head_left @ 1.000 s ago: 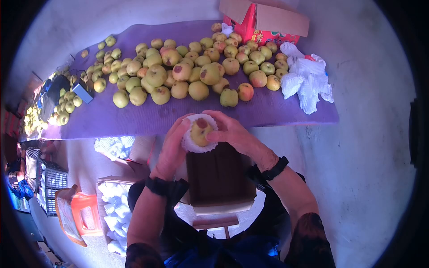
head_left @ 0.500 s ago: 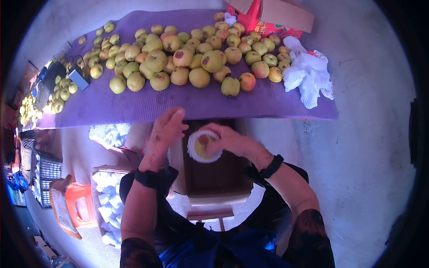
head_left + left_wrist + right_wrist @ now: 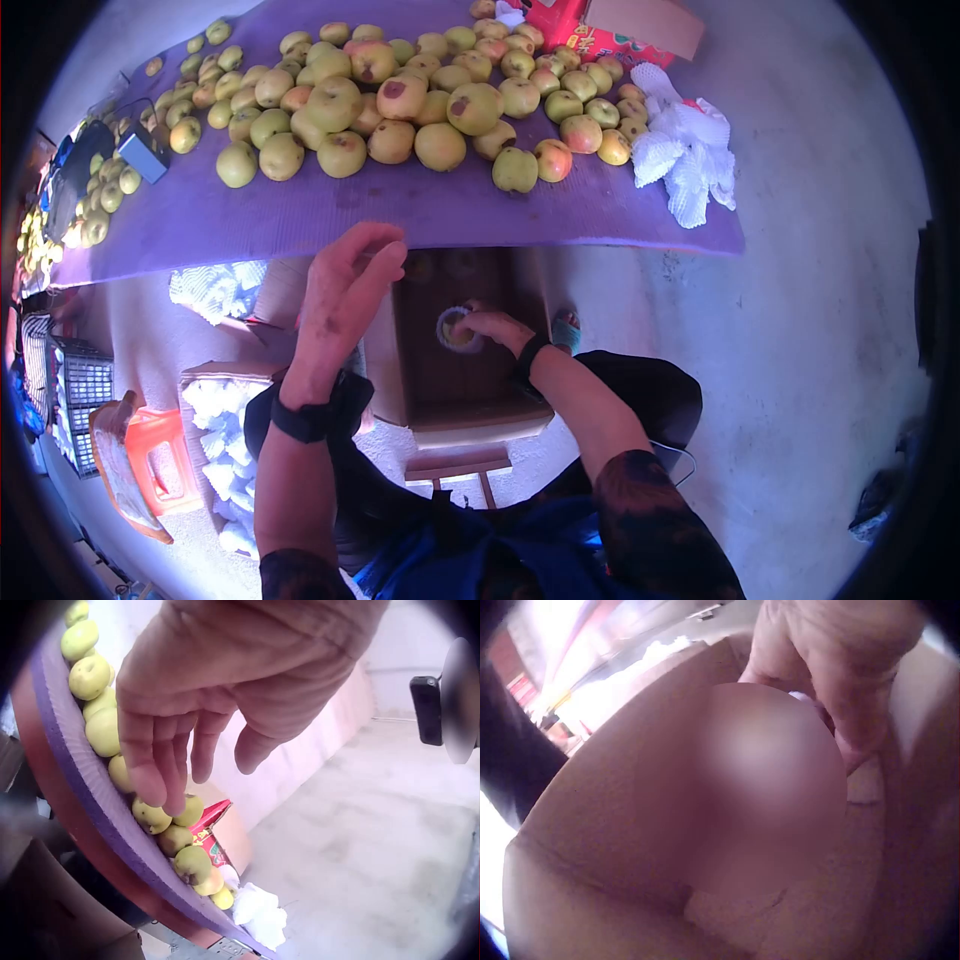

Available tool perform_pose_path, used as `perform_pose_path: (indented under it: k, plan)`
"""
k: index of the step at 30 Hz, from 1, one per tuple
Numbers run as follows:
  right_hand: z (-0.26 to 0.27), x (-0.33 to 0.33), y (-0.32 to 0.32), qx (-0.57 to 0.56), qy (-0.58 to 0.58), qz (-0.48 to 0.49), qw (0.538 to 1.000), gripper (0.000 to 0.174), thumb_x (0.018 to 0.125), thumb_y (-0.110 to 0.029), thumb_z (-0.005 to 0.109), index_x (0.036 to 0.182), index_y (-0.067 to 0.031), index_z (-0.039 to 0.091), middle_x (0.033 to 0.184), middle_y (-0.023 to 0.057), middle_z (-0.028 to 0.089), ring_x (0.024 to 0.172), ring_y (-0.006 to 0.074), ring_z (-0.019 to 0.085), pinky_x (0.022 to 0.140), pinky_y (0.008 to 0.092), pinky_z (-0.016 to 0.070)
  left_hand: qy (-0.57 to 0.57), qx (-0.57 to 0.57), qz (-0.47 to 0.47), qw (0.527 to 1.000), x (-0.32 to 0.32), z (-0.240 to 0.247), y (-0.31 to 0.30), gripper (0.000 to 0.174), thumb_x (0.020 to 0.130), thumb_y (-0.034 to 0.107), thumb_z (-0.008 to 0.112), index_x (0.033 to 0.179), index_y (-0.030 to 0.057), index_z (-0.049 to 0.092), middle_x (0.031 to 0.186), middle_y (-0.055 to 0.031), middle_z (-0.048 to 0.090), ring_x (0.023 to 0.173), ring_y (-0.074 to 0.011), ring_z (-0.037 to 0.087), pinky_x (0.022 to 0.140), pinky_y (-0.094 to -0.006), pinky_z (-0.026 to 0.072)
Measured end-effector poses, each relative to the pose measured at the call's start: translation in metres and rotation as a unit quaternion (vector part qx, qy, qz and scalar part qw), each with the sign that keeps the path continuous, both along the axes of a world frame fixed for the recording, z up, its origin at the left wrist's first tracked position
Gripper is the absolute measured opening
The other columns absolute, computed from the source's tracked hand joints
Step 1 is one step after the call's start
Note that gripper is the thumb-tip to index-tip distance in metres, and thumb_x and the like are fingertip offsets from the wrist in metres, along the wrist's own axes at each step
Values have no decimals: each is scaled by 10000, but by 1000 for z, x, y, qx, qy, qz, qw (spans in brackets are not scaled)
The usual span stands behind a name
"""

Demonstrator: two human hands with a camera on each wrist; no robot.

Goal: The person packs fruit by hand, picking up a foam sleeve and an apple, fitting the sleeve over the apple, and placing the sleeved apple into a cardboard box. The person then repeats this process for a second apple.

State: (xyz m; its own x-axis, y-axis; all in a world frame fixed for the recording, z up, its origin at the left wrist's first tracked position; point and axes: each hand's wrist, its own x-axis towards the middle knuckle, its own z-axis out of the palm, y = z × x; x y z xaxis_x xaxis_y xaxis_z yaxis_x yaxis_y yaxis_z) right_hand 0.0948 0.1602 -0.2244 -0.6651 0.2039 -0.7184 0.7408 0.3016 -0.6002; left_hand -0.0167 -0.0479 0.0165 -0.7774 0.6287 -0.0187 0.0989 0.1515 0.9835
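Observation:
In the head view the right hand [image 3: 495, 327] is inside a cardboard box [image 3: 470, 432], gripping an apple [image 3: 459, 329] wrapped in a white foam net. The right wrist view shows that hand [image 3: 840, 667] against the box's inner walls [image 3: 622, 772]; a blurred patch covers most of what it holds. Beside the box on the left, the left hand [image 3: 345, 290] hangs in the air near the table's front edge, fingers loosely bent and holding nothing. In the left wrist view this hand [image 3: 232, 682] has its fingers pointing down, in front of the apples [image 3: 90, 677].
A purple-covered table [image 3: 400, 215] bears a heap of apples, a red carton [image 3: 600, 45] and white foam nets [image 3: 685, 150]. At the lower left are a box of foam nets [image 3: 225, 440], an orange stool [image 3: 165, 460] and a dark crate [image 3: 85, 400].
The right hand has carried the wrapped apple away from the left hand and down into the box. The left hand has let go of it and moved left.

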Motion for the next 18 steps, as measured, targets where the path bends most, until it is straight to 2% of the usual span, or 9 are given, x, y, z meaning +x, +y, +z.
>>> perform_pose_path:
  k: [2,4,5,7,11,14,16,17,18]
  plan:
    - [-24,6,6,-5,-10,-121,993,643,628,-269,787,1183,-5,597,1071,158,648,981,256,628,797,389,502,5,-2,-2,1000,6,3,-3,285,896,190,615,1096,-14,621,894,-61,662,792,-114,609,715,-244,459]
    - [-55,7,11,-53,86,-312,945,533,672,-240,768,1118,18,631,1025,160,660,924,263,643,769,395,507,12,-4,-4,1000,9,8,-6,266,895,163,615,1092,-16,619,886,-60,657,783,-113,604,718,-246,459]
    - [-71,4,13,-54,84,-316,943,533,672,-240,768,1118,18,631,1025,160,660,924,263,643,769,395,507,14,-22,-5,1000,10,11,-8,251,894,143,613,1087,-17,617,880,-60,651,779,-112,598,720,-248,460]
    - [-91,-4,12,-67,158,-495,852,461,691,-256,760,1033,39,667,913,187,689,860,308,675,768,404,511,15,-43,-12,999,12,11,-10,236,894,124,610,1083,-17,616,875,-61,645,775,-112,592,721,-251,461]
    - [-122,-8,13,26,171,-473,864,475,782,-268,706,1128,47,623,1030,155,669,918,269,650,802,398,508,54,-41,-1,998,14,4,-16,227,872,78,614,1079,-14,618,890,-73,643,799,-125,615,723,-251,475]
    - [-146,-7,12,63,138,-496,855,513,898,-394,606,1169,42,603,1067,166,661,982,245,632,855,390,488,62,-65,-5,996,19,5,-21,229,856,45,606,1077,-14,618,911,-88,645,812,-147,634,722,-261,490]
    - [-134,-11,13,64,114,-511,850,548,989,-456,448,1221,26,568,1135,154,639,1067,218,591,916,383,453,49,-83,-8,995,20,4,-23,231,847,28,599,1074,-15,619,916,-95,644,817,-160,644,720,-269,498]
    - [-129,-13,13,61,106,-514,849,548,989,-456,448,1221,26,568,1135,154,639,1067,218,591,916,383,453,60,-103,-16,993,19,2,-24,234,837,20,594,1067,-16,618,914,-103,640,817,-169,648,716,-277,502]
    - [-122,-17,12,54,185,-516,835,551,1002,-457,415,1253,16,545,1171,144,622,1095,209,571,941,379,436,70,-123,-24,990,18,1,-25,237,827,12,589,1061,-17,618,911,-111,636,817,-179,652,712,-284,506]
